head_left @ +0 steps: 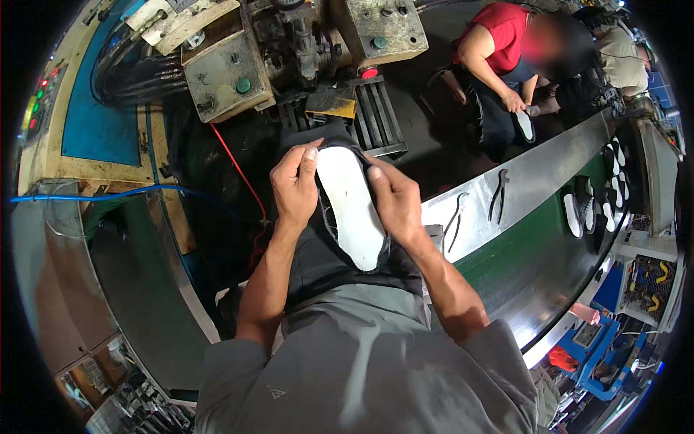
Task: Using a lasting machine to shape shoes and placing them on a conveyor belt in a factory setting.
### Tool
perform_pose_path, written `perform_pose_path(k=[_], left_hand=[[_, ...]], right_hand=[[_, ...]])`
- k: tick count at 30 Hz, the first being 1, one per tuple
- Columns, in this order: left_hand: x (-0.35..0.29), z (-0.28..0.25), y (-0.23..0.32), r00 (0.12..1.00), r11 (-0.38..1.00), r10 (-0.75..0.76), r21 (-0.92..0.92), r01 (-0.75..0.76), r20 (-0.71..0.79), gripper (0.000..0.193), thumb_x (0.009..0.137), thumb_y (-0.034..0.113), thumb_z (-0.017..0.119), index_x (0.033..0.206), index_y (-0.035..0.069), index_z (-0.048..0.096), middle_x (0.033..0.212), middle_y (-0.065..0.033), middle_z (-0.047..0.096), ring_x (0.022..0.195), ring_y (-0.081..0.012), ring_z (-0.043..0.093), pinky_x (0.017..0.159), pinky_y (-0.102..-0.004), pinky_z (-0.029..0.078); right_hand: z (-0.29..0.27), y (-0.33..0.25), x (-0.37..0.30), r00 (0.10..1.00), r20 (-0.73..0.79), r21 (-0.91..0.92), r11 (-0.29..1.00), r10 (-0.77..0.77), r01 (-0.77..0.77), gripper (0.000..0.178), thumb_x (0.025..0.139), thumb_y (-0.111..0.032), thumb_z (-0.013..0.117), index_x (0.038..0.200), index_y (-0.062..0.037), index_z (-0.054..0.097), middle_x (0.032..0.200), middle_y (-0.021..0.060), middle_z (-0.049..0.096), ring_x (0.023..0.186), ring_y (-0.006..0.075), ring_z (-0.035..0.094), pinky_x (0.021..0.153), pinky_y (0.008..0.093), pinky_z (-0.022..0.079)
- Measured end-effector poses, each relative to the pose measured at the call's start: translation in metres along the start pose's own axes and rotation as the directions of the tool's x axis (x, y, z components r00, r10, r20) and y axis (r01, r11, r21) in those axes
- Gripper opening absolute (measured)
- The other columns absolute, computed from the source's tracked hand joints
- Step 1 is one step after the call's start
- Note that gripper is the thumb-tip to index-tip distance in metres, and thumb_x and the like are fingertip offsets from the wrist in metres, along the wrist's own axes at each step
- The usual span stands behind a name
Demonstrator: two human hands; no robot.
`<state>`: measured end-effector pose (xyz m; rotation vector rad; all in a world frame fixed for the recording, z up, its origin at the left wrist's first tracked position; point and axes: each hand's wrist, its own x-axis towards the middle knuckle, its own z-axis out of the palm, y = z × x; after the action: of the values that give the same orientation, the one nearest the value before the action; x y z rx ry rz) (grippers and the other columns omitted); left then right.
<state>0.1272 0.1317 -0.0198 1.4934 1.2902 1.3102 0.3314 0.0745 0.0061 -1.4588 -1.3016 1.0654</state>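
A shoe upper [349,206] with a white insole facing up lies sole-side up over my lap, its dark fabric edge showing around the white. My left hand [295,186] is closed on the fabric at the far left side of the toe end, thumb against the edge. On the opposite side my right hand [396,201] pinches the fabric edge, thumb on top. The narrower heel end points toward me. Whatever is inside the upper is hidden.
Two pairs of pliers [498,195] [455,219] lie on the metal ledge at right. Beyond it, a green conveyor [520,267] carries several shoes [578,210]. A machine with control boxes [228,76] stands ahead. A co-worker in red [499,36] handles another shoe [524,126] at far right.
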Motion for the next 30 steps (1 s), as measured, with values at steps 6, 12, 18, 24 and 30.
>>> perform_pose_path(k=[6, 12, 18, 24, 30], left_hand=[[0.021, -0.021, 0.038, 0.932, 0.968, 0.194, 0.095, -0.233, 0.306, 0.027, 0.110, 0.013, 0.066, 0.128, -0.005, 0.074, 0.117, -0.0220, 0.080, 0.108, -0.0323, 0.079, 0.094, -0.0373, 0.060], [0.034, -0.015, 0.035, 0.875, 0.893, 0.345, 0.166, -0.417, 0.340, 0.016, 0.103, 0.006, 0.072, 0.115, -0.005, 0.072, 0.106, -0.0222, 0.078, 0.094, -0.0406, 0.078, 0.080, -0.0420, 0.062], [0.031, -0.001, 0.033, 0.898, 0.859, 0.360, 0.285, -0.425, 0.253, 0.010, 0.102, 0.006, 0.071, 0.102, -0.002, 0.065, 0.088, -0.0198, 0.072, 0.077, -0.0431, 0.072, 0.067, -0.0477, 0.056], [0.037, -0.017, 0.040, 0.881, 0.883, 0.299, 0.244, -0.401, 0.366, 0.010, 0.104, 0.006, 0.068, 0.107, -0.003, 0.067, 0.095, -0.0209, 0.073, 0.082, -0.0428, 0.073, 0.072, -0.0468, 0.057], [0.050, -0.025, 0.050, 0.768, 0.826, 0.356, 0.205, -0.525, 0.532, 0.011, 0.103, 0.002, 0.065, 0.112, -0.005, 0.068, 0.101, -0.0222, 0.073, 0.089, -0.0442, 0.074, 0.077, -0.0478, 0.059]], right_hand=[[-0.023, -0.044, 0.011, 0.994, 0.041, -0.109, 0.988, -0.103, 0.107, 0.037, 0.108, -0.020, 0.067, 0.139, 0.0013, 0.072, 0.131, 0.0242, 0.076, 0.118, 0.0377, 0.076, 0.101, 0.0417, 0.059], [-0.023, -0.044, 0.046, 0.899, 0.133, -0.412, 0.802, -0.417, 0.433, 0.025, 0.105, -0.016, 0.072, 0.120, 0.0031, 0.078, 0.093, 0.0230, 0.076, 0.079, 0.0353, 0.075, 0.073, 0.0395, 0.059], [-0.005, -0.033, 0.048, 0.905, 0.005, -0.549, 0.755, -0.426, 0.359, 0.022, 0.105, -0.015, 0.073, 0.091, 0.0009, 0.068, 0.075, 0.0201, 0.066, 0.065, 0.0405, 0.066, 0.061, 0.0447, 0.053], [-0.025, -0.048, 0.052, 0.945, 0.122, -0.428, 0.843, -0.303, 0.325, 0.017, 0.105, -0.014, 0.074, 0.106, 0.0025, 0.075, 0.084, 0.0217, 0.071, 0.067, 0.0379, 0.068, 0.062, 0.0433, 0.053], [-0.028, -0.052, 0.066, 0.808, 0.322, -0.378, 0.716, -0.493, 0.587, 0.015, 0.102, -0.006, 0.072, 0.114, 0.0021, 0.072, 0.103, 0.0222, 0.074, 0.086, 0.0439, 0.072, 0.074, 0.0477, 0.059]])
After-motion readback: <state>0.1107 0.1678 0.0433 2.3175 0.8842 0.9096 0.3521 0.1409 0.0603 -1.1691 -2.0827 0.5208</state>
